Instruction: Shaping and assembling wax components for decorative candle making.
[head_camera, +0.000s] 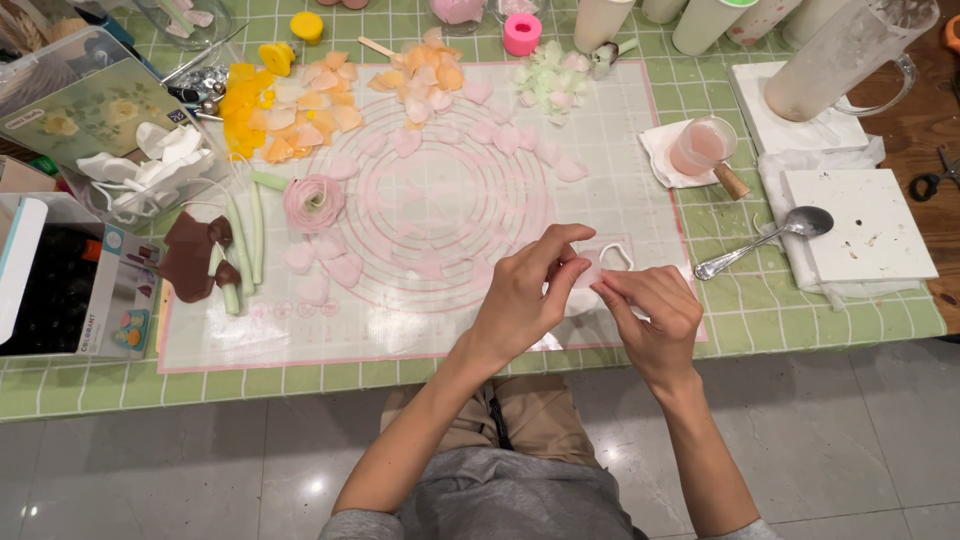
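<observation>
Pinching small pale pink petal piece (590, 272) between both hands at near right edge of translucent work mat (440, 200). Left hand (525, 295) fingers curled, thumb and forefinger closed on piece. Right hand (655, 310) fingertips closed on same piece from other side. White heart-shaped cutter (616, 256) just behind fingers, on mat. Finished pink flower (313, 202) at mat left, loose pink petals (325, 265) near it, orange petals (300, 110) farther back. Metal spoon (765, 240) on green checked tablecloth (800, 310), right of hands.
</observation>
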